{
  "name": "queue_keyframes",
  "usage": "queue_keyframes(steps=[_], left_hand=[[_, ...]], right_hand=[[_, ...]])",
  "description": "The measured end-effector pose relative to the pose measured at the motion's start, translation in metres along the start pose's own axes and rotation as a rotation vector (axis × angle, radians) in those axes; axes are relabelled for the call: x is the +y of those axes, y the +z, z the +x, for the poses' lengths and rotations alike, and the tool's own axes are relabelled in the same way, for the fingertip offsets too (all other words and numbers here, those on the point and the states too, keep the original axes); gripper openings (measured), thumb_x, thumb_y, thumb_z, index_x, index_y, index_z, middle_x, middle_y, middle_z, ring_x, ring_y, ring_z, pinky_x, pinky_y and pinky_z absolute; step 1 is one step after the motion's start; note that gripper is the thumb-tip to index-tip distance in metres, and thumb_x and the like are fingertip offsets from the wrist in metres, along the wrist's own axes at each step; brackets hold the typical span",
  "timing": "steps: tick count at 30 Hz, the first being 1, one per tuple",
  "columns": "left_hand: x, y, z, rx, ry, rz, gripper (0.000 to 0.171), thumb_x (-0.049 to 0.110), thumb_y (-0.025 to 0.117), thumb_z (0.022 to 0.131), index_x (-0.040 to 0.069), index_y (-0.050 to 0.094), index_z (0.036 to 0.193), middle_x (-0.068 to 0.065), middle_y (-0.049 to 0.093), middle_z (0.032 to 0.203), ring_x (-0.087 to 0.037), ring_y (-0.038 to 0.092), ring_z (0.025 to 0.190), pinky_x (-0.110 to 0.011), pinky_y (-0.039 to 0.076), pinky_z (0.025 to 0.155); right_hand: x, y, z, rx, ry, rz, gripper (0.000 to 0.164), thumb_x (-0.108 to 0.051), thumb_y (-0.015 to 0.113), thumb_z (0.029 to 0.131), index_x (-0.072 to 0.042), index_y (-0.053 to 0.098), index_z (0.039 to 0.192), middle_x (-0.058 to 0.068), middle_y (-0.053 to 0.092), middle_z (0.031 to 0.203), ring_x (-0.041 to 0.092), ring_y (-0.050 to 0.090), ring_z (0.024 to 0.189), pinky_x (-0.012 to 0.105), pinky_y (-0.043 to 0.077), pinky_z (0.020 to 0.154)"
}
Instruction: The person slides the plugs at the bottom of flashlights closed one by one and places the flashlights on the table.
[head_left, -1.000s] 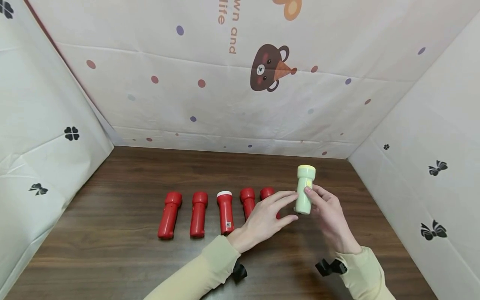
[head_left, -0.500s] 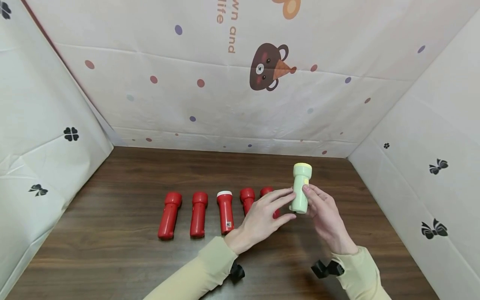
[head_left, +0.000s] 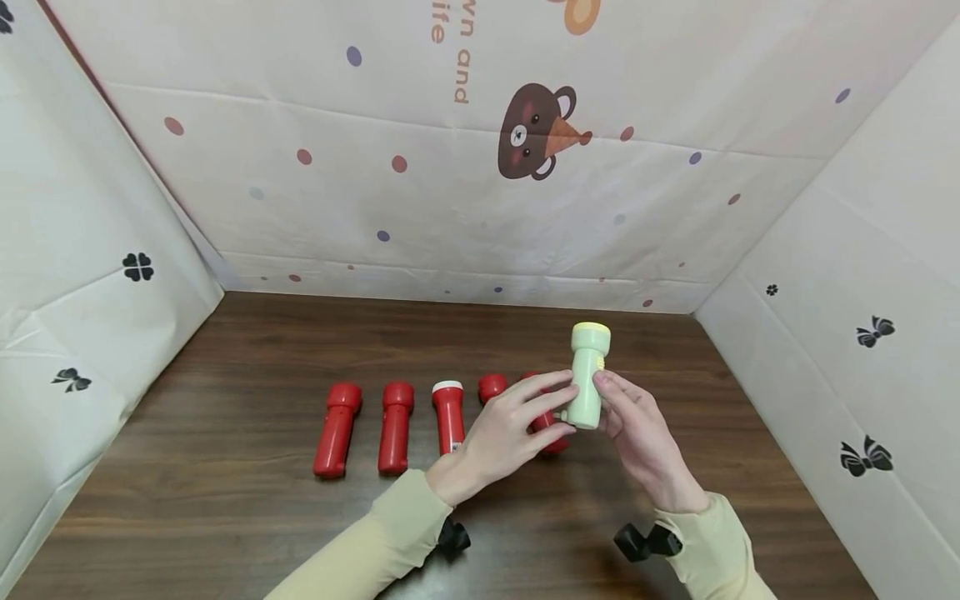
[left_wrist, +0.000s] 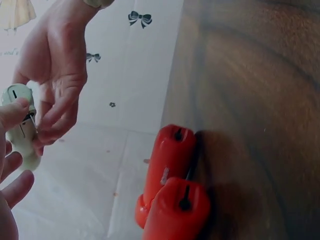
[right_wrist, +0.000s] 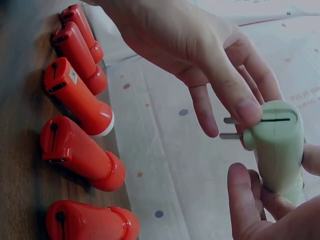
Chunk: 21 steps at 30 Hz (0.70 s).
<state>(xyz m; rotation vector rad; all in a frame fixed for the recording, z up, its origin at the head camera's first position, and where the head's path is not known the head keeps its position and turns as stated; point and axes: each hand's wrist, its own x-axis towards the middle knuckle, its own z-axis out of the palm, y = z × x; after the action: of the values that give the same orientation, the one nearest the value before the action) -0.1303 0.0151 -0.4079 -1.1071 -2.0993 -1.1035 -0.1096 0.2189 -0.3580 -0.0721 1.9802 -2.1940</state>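
Note:
A light green flashlight (head_left: 587, 387) with a yellow-rimmed head is held upright above the table. My right hand (head_left: 645, 442) grips its body, thumb on the front. From the left, my left hand (head_left: 498, 433) reaches its lower part; in the right wrist view the left thumb (right_wrist: 248, 111) presses beside the tail end, with fingers behind. Two metal plug prongs (right_wrist: 231, 135) stick out from the flashlight's side near that thumb. Several red flashlights lie in a row, among them a white-rimmed one (head_left: 448, 408); the left hand partly hides the rightmost ones.
The dark wooden table (head_left: 247, 517) is bounded by a patterned white back sheet (head_left: 337, 200) and white side sheets. Two red flashlights (head_left: 337, 432) at the left end of the row lie apart from the hands.
Both hands and the green flashlight have shifted slightly left. The prongs show more plainly at its lower left side now. The red flashlights stay put.

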Motion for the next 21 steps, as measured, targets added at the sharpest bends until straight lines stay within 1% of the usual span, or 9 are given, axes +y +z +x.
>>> queue_keyframes(steps=[4, 8, 14, 17, 21], left_hand=[[-0.003, -0.006, -0.001, -0.012, 0.029, -0.025, 0.054, 0.015, 0.09, 0.083, 0.006, 0.071, 0.133, -0.01, 0.069, 0.142, -0.017, 0.073, 0.121, -0.017, 0.056, 0.103], [-0.002, -0.012, -0.002, -0.031, 0.028, -0.049, 0.054, 0.011, 0.089, 0.083, 0.005, 0.071, 0.133, -0.011, 0.069, 0.142, -0.016, 0.074, 0.119, -0.015, 0.057, 0.1], [-0.001, -0.021, -0.002, -0.043, 0.017, -0.054, 0.054, 0.01, 0.089, 0.083, 0.005, 0.071, 0.133, -0.011, 0.068, 0.142, -0.018, 0.074, 0.121, -0.018, 0.057, 0.103], [-0.001, -0.025, -0.002, -0.054, 0.023, -0.046, 0.054, 0.009, 0.089, 0.082, 0.005, 0.071, 0.133, -0.012, 0.067, 0.143, -0.019, 0.073, 0.122, -0.02, 0.057, 0.103], [-0.002, -0.031, -0.002, -0.069, 0.037, -0.036, 0.053, 0.01, 0.088, 0.084, 0.005, 0.071, 0.134, -0.012, 0.066, 0.143, -0.019, 0.073, 0.122, -0.018, 0.058, 0.1]], right_hand=[[-0.001, 0.001, 0.002, -0.055, -0.02, 0.016, 0.027, -0.023, 0.045, 0.113, -0.019, 0.071, 0.116, -0.01, 0.078, 0.107, 0.002, 0.075, 0.095, 0.023, 0.062, 0.083], [-0.001, 0.002, 0.005, -0.1, -0.037, 0.031, 0.026, -0.019, 0.045, 0.113, -0.017, 0.071, 0.114, -0.01, 0.077, 0.109, 0.002, 0.075, 0.097, 0.024, 0.063, 0.086], [-0.002, 0.005, 0.007, -0.105, -0.032, 0.033, 0.025, -0.019, 0.047, 0.113, -0.02, 0.072, 0.114, -0.011, 0.078, 0.11, 0.002, 0.075, 0.099, 0.024, 0.062, 0.088], [-0.002, 0.008, 0.008, -0.115, -0.04, 0.048, 0.026, -0.018, 0.046, 0.113, -0.02, 0.072, 0.115, -0.011, 0.078, 0.111, 0.002, 0.076, 0.1, 0.024, 0.063, 0.087], [-0.002, 0.01, 0.01, -0.146, -0.053, 0.077, 0.027, -0.017, 0.045, 0.113, -0.02, 0.071, 0.117, -0.01, 0.079, 0.11, 0.003, 0.077, 0.099, 0.024, 0.064, 0.086]])
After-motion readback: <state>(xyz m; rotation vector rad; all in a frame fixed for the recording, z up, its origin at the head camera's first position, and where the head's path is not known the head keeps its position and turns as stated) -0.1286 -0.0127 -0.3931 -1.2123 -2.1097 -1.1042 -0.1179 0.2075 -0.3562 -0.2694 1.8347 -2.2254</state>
